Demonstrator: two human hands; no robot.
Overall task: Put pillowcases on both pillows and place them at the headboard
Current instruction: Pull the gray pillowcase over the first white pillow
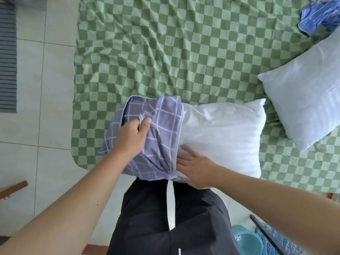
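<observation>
Here the left hand [132, 137] is bunching the lilac grid-patterned pillowcase [156, 137] in a tight grip over the white pillow [224, 133], while the right hand [197, 167] is pressing flat, fingers straight.

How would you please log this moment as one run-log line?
left hand: grips purple pillowcase | right hand: flat on near pillow | pillowcase: partly on | second pillow: bare

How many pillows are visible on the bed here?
2. One pillow lies at the near bed edge, its left end inside the purple pillowcase. The bare second pillow lies at the right, cut by the frame.
</observation>
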